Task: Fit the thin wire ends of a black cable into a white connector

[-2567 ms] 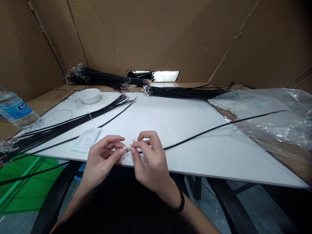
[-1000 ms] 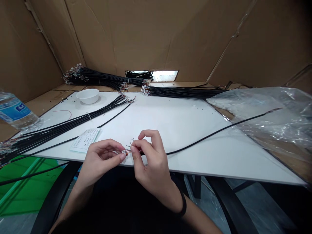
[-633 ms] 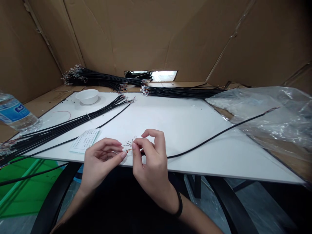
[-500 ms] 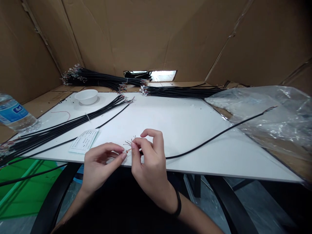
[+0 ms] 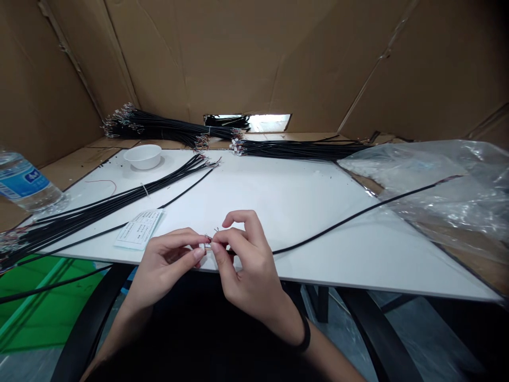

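Note:
Over the table's front edge, my left hand pinches a small white connector between thumb and index finger. Close beside it, my right hand has its thumb and fingertips closed on the thin wires at the end of a black cable. Some fine wire ends stick up above the right fingertips. From under the right hand the cable runs rightward, and its far stripped end lies over a plastic bag. The fingertips partly hide where wires and connector meet.
On the white table lie a black cable bundle, a printed label bag and a white bowl. A water bottle is at left, a clear plastic bag at right. More cables lie along the cardboard wall.
The white connector now shows between the left fingertips, and my hands have come closer together. The orange wire that stretched between them is no longer plain to see. The cable shifted slightly.

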{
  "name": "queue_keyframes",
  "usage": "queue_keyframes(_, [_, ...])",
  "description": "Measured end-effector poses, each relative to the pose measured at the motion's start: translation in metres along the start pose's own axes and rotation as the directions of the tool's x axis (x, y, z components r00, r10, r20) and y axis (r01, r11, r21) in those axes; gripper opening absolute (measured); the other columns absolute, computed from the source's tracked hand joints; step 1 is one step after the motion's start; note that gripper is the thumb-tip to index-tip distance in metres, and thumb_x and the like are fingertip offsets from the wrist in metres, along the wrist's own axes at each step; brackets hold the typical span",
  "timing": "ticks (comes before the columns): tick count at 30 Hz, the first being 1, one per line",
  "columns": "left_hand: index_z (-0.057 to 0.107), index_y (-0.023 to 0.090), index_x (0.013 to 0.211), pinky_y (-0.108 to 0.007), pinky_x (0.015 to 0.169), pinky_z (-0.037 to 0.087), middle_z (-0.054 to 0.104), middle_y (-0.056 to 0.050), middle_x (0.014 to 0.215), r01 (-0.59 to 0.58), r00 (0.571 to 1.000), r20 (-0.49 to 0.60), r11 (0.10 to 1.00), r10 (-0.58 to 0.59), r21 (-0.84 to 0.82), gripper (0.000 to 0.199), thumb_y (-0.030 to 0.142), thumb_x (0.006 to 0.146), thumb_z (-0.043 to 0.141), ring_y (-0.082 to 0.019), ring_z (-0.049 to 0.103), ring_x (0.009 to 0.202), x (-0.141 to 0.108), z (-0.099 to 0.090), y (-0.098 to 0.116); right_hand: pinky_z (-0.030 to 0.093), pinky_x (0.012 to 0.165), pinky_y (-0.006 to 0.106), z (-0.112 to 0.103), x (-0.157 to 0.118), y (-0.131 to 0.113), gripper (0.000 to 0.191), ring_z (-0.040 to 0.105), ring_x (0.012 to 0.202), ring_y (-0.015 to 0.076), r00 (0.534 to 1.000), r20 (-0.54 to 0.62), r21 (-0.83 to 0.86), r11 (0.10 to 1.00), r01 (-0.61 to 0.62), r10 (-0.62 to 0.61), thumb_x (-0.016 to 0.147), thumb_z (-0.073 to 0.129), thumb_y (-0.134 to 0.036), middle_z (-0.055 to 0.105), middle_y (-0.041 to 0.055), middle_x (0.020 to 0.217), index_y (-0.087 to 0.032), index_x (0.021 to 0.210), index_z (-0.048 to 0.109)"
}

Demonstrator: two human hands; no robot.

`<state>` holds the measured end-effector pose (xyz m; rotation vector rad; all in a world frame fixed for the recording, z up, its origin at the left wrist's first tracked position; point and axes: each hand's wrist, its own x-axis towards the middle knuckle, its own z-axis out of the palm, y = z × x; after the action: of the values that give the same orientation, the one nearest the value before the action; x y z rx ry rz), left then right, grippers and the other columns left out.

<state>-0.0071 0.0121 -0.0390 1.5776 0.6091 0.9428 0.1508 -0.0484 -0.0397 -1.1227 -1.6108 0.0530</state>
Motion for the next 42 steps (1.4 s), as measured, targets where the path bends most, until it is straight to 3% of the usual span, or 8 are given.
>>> queue_keyframes(5, [0.080,0.022,0.087,-0.021,0.058,0.054,0.069,-0.005,0.082,0.003,1.000,0.000,1.000,-0.003,-0.005,0.011,0.017,0.083,0.072,-0.014,0.063,0.069,0.001,-0.002,-0.001,0.045,0.049,0.027,-0.004,0.000,-0.002,0.015,0.049,0.057,0.0075,0.996,0.090,-0.080,0.997,0.025,-0.018,0.091,0.046,-0.008,0.051,0.0122,0.107,-0.013,0.083,0.057])
queue_keyframes(13, [0.080,0.020,0.083,-0.021,0.057,0.055,0.070,-0.005,0.081,0.026,0.999,-0.045,1.000,-0.026,0.016,0.007,0.018,0.081,0.073,-0.014,0.063,0.068,0.000,0.001,0.001,0.044,0.046,0.027,-0.003,0.000,-0.005,0.018,0.047,0.054,0.0078,0.994,0.107,-0.186,0.982,0.029,-0.009,0.090,0.044,-0.006,0.054,0.0137,0.106,-0.011,0.080,0.058])
queue_keyframes(20, [0.080,0.021,0.087,-0.021,0.060,0.054,0.069,-0.005,0.082,0.079,0.996,0.046,0.996,-0.077,-0.033,0.009,0.021,0.083,0.072,-0.014,0.063,0.070,0.002,-0.005,0.002,0.046,0.048,0.028,-0.007,0.002,-0.007,0.017,0.048,0.055,0.0077,0.990,0.139,-0.082,0.997,0.009,0.002,0.091,0.044,-0.008,0.052,0.0133,0.109,-0.012,0.081,0.057])
queue_keyframes(31, [0.080,0.022,0.087,-0.020,0.062,0.053,0.069,-0.003,0.081,0.157,0.982,0.120,0.982,-0.144,-0.105,0.009,0.021,0.082,0.073,-0.012,0.062,0.068,0.005,-0.009,0.002,0.052,0.050,0.032,-0.013,0.004,-0.017,0.018,0.053,0.057,0.0102,0.974,0.228,-0.193,0.980,0.042,0.003,0.087,0.042,-0.004,0.052,0.0164,0.114,-0.011,0.081,0.058])
queue_keyframes(42, [0.081,0.022,0.087,-0.018,0.061,0.052,0.069,-0.002,0.080,0.153,0.983,0.121,0.981,-0.139,-0.119,0.010,0.021,0.083,0.072,-0.010,0.061,0.067,0.005,-0.009,0.003,0.048,0.048,0.032,-0.015,0.005,-0.018,0.019,0.055,0.059,0.0124,0.963,0.268,-0.268,0.958,0.105,-0.031,0.087,0.040,-0.004,0.052,0.0168,0.111,-0.011,0.082,0.057])
